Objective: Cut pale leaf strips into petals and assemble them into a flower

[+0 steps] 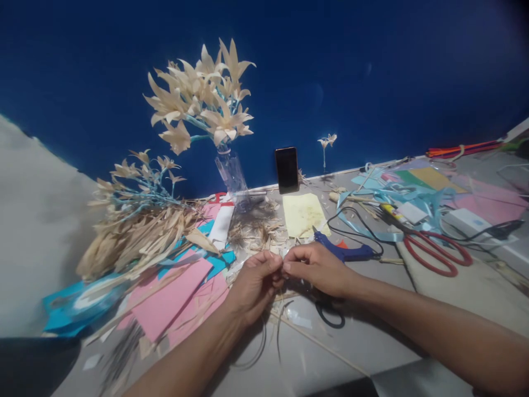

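My left hand [258,281] and my right hand [316,267] meet over the middle of the table, fingertips almost touching. Both are closed in a pinch. Whatever lies between the fingertips is too small and hidden to make out. A thin dark strand [278,336] hangs or lies just below the left hand. Beyond my right hand rests a blue glue gun [353,253] on its side. A black scissor handle [331,317] shows beneath the right wrist, its blades hidden. Dry husk scraps [264,234] lie past the fingertips.
Pale husk flowers [225,121] stand in a clear bottle [233,176] by the blue wall. A phone [286,170] leans there. Dried husks [136,237] and pink paper [171,300] cover the left. Red-handled scissors [440,270], ribbon [433,204] and a black cord [359,212] lie right.
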Demonstrator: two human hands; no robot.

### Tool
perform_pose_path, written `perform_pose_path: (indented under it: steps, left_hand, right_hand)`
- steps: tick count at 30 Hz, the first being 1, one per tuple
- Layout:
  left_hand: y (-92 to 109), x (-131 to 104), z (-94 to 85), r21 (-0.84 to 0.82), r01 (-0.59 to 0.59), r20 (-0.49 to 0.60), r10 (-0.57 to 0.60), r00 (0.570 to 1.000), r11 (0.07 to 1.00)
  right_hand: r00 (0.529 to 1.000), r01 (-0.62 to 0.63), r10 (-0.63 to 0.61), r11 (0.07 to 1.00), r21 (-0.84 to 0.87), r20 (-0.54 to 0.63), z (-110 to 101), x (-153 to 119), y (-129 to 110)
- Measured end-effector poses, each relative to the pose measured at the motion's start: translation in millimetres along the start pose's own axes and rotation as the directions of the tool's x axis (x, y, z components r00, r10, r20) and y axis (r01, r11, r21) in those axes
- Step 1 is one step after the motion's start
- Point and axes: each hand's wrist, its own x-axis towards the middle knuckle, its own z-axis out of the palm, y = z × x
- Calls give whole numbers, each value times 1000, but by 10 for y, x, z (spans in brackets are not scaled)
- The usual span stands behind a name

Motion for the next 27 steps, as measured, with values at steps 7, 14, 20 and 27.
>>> perform_pose_path:
  steps: [7,14,20,27]
  left_hand:
    - [22,5,-1,16,34,15,-34,999,999]
    - [-10,-3,-4,7,30,-34,-30,999,1000]
    - [-7,-12,32,53,-61,-62,64,996,997]
    - [-43,-53,33,159,-109,-58,120,991,981]
  right_hand:
    - [990,-134,119,965,224,81,-34,39,-11]
    - [995,-81,68,977,198,75,-42,30,55]
    - [994,-65,91,933,354,-56,-5,53,95]
    - [990,-33,74,947,319,-118,29,36,25]
